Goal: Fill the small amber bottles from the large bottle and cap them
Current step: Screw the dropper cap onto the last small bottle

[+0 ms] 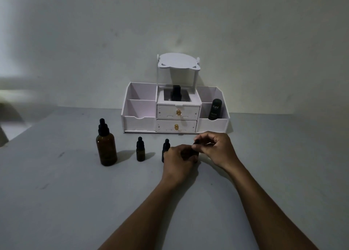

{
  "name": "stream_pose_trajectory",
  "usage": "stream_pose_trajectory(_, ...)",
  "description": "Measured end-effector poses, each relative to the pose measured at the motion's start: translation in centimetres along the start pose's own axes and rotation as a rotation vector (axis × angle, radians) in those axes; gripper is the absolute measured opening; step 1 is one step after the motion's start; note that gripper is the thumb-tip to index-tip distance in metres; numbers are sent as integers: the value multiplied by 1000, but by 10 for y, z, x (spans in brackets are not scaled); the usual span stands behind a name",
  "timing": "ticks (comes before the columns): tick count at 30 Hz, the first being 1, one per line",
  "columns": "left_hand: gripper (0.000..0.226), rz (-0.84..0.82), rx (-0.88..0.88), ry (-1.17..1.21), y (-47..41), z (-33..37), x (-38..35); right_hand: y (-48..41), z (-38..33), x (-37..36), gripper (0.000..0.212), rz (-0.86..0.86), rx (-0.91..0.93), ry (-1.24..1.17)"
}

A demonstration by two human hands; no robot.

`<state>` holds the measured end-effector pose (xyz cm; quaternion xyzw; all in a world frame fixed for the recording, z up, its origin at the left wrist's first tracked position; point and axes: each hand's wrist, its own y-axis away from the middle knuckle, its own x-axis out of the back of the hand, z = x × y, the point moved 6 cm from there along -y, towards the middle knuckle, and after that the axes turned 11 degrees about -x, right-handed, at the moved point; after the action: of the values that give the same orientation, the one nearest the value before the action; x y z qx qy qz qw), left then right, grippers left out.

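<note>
Left hand (178,155) grips a small amber bottle (195,154); right hand (215,148) pinches its cap (196,141)

Both bare forearms reaching forward, converging. Left hand (178,156) curled palm-down, fingers closed around something small. Right hand (215,148) just beside it, thumb and fingertips pinched together at its top.

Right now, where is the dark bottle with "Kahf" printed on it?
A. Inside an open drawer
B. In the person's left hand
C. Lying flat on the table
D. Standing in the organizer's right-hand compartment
D: the Kahf bottle stands upright in the right front compartment of the white organizer.
</note>
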<state>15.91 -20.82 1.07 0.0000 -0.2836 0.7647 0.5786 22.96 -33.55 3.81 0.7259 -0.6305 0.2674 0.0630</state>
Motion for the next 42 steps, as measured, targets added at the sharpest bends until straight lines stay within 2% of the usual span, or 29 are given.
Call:
stream_pose_trajectory(8,28,-9,45,49,6,5,0,2,0,1,23,-5,21,33)
stream_pose_trajectory(13,58,5,126,63,23,5,11,10,-11,11,29,73,83,21)
stream_pose_trajectory(19,45,13,47,-7,54,12,67,24,-42,16,21,193,156,-152)
stream_pose_trajectory(21,37,89,-10,-48,58,13,103,32,-63,4,19,194,226,-174)
stream_pose_trajectory(23,29,237,-83,-53,61,14,141,38,-89,-14,19,154,315,-172)
stream_pose_trajectory(26,24,487,-196,-103,62,11,198,38,-123,-53,20,-28,342,-196)
stream_pose_trajectory(29,30,588,-222,-146,51,-6,234,31,-151,-98,30,-171,324,-145)
stream_pose_trajectory(33,54,490,-159,-183,31,-41,250,17,-174,-150,43,-249,288,-101)
stream_pose_trajectory(36,63,361,-112,-163,21,-63,249,11,-178,-176,43,-286,282,-55)
stream_pose_trajectory(38,63,283,-58,-131,19,-74,246,9,-178,-185,38,-277,287,-28)
stream_pose_trajectory(42,47,197,-34,-83,20,-77,241,3,-175,-187,32,-212,302,-30)
